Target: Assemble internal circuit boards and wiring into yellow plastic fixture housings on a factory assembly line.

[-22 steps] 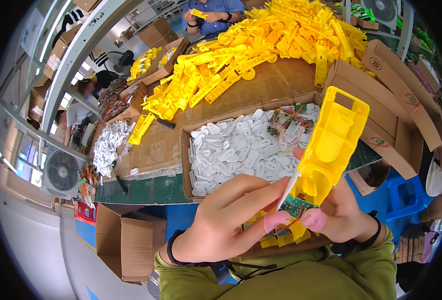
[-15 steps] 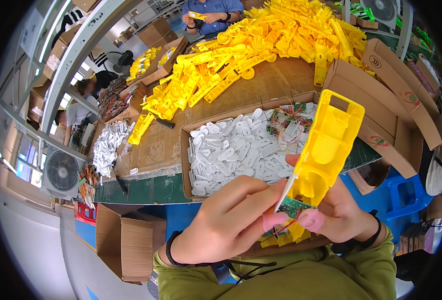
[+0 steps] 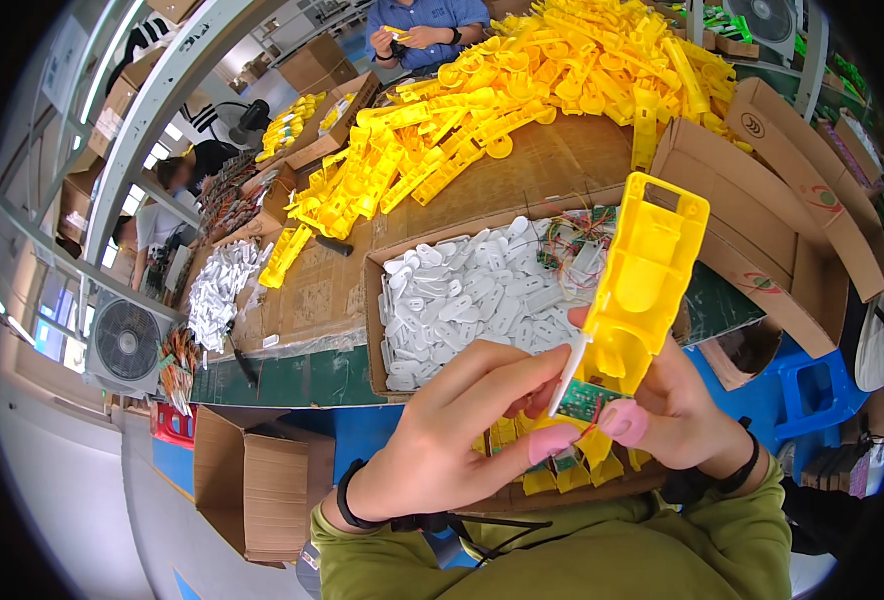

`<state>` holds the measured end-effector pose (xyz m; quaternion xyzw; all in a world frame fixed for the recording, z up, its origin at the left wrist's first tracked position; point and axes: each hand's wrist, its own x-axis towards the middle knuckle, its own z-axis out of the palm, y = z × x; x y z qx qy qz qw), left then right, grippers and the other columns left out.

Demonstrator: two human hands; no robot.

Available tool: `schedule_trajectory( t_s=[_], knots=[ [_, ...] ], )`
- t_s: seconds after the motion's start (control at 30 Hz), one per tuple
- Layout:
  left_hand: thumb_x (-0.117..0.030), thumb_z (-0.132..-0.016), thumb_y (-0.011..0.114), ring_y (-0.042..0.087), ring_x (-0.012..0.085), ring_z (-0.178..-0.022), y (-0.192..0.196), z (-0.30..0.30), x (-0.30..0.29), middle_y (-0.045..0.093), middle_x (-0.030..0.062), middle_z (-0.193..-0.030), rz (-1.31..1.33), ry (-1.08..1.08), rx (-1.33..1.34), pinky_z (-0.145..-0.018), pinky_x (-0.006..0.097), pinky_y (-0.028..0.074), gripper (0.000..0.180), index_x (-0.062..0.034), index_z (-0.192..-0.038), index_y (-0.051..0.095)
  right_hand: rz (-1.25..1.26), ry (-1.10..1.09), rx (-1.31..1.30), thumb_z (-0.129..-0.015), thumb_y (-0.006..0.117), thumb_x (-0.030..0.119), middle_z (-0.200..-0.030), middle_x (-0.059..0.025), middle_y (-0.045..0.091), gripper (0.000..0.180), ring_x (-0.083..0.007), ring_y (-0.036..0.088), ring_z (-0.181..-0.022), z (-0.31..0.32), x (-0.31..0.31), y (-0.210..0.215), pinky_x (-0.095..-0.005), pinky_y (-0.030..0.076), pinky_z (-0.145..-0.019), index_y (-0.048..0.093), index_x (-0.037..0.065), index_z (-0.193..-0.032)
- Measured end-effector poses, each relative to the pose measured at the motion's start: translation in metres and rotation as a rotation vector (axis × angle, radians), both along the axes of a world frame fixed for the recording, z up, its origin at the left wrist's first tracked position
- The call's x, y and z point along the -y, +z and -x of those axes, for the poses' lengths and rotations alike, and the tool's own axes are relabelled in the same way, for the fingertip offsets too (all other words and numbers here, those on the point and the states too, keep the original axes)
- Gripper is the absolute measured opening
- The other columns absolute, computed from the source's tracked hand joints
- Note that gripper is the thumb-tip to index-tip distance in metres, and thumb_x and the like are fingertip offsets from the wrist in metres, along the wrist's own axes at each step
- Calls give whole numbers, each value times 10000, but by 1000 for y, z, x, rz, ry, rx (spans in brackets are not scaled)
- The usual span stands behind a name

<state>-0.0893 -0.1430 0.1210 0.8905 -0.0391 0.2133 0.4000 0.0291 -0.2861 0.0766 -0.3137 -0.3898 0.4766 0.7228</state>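
My right hand is closed round the lower part of a yellow plastic housing, which stands tilted with its hollow side showing. A pink finger cot covers the right thumb, which presses near a small green circuit board at the housing's lower end. My left hand pinches a thin white plastic piece at the housing's left edge; its thumb also wears a pink cot. Thin red wires run between the two thumbs. The left middle fingers are partly hidden behind the index finger.
A carton of white plastic pieces and wired boards lies ahead. Beyond it rises a heap of yellow housings. More yellow housings sit in a box below my hands. Empty cartons stand right. Across the table, a person handles a yellow part.
The housing has shifted slightly left and down with my right hand. My left fingers have curled and the left thumb has moved a little away from the board, so more of the box below shows.
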Motion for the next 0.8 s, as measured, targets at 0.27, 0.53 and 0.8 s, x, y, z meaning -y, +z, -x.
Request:
schedule_trajectory(
  t_s=[0.27,0.53,0.8],
  knots=[
    [-40,-625,724,518,115,-630,-2,1,2,541,75,-812,-70,49,20,-550,216,439,485,25,-1073,550,25,-13,64,-823,532,130,-1220,-104,380,606,-194,410,-1119,1,-2,6,-349,331,-936,175,30,-1302],
    [-37,-593,745,548,148,-606,-5,0,2,570,95,-779,-2,6,78,-524,243,453,491,10,-1042,552,36,-18,191,-839,504,78,-1194,-87,395,619,-148,424,-1078,-7,3,2,-297,382,-869,115,51,-1319],
    [-83,-689,619,548,185,-604,0,3,2,530,116,-772,-631,-79,233,-511,251,459,321,49,-963,513,18,15,349,-823,537,79,-1225,-84,372,678,-146,415,-1101,-12,6,4,-294,376,-887,91,47,-1332]
  ],
)
